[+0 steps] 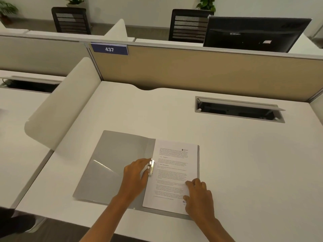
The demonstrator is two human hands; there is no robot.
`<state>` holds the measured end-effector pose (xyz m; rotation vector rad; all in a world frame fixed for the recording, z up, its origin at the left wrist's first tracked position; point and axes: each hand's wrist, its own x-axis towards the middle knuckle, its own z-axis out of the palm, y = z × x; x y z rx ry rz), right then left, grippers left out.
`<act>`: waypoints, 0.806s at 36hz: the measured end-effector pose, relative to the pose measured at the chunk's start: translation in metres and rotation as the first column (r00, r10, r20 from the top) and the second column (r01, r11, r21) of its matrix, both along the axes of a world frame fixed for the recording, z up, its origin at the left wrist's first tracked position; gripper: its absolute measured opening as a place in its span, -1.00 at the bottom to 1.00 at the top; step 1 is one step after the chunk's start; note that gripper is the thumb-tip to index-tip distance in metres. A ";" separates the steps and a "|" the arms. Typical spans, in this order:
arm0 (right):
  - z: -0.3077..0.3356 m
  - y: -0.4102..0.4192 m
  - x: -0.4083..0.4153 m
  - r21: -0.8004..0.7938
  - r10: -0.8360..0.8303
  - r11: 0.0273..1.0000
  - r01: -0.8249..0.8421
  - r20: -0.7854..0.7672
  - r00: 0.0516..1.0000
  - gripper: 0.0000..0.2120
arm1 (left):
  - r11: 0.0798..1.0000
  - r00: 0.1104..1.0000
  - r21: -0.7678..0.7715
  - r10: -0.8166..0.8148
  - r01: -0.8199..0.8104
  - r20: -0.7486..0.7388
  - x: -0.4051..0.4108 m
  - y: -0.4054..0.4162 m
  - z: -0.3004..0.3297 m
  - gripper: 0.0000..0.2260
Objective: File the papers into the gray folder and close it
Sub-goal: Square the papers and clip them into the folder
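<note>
i see the gray folder lying open and flat on the white worktop, near the front edge and a little left of centre. its left cover is bare and glossy; the papers, a stack with printed text on the top sheet, lie on the right half, with a thin strip of gray showing past their right and near edges. the stack sits slightly askew, its near end swung a touch to the left.

my left hand comes in from the near side and rests over the spine area, fingertips on the silver metal clip that stands at the left margin of the papers. the fingers are close together around the clip; whether the grip is actually pinching it or only touching i cannot tell. my right hand lies on the near right corner of the papers, fingers spread and pressing down flat, a loose wide grip holding nothing, just resting on the sheet.

farther back on the right the worktop has an open cable tray with its lid tilted up. a tan partition closes the far side, carrying a blue plate marked 437. a white curved divider stands at the left edge. beyond the partition there is a dark monitor and two black mesh chairs.
</note>
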<state>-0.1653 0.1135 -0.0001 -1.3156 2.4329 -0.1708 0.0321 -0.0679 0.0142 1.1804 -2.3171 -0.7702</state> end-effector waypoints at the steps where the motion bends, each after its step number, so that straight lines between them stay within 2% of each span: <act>1: 0.000 0.000 0.000 0.001 0.002 1.000 -0.002 -0.002 1.000 -0.48 | 1.000 1.000 0.000 -0.005 0.005 0.003 0.003 0.002 -0.001 -0.62; 10: 0.001 0.001 0.002 0.008 0.005 1.000 -0.005 -0.012 1.000 -0.48 | 0.999 0.996 -0.005 -0.033 0.034 0.082 0.017 0.024 -0.010 -0.53; 15: 0.004 0.002 0.002 0.011 0.006 1.000 -0.006 0.005 1.000 -0.48 | 0.999 0.985 0.008 0.030 -0.031 0.170 0.021 0.035 -0.016 -0.55; 19: 0.008 0.002 0.001 0.015 0.027 1.000 -0.027 0.006 1.000 -0.51 | 0.999 0.971 -0.003 0.047 -0.047 0.233 0.025 0.044 -0.023 -0.48; 26: 0.012 0.003 0.001 0.019 0.039 0.999 -0.039 0.008 0.999 -0.52 | 0.999 0.966 0.008 0.044 -0.048 0.256 0.026 0.053 -0.023 -0.42; 29: 0.012 0.003 0.001 0.022 0.037 0.999 -0.038 0.015 0.999 -0.51 | 1.000 0.965 -0.019 0.028 -0.023 0.262 0.023 0.054 -0.020 -0.46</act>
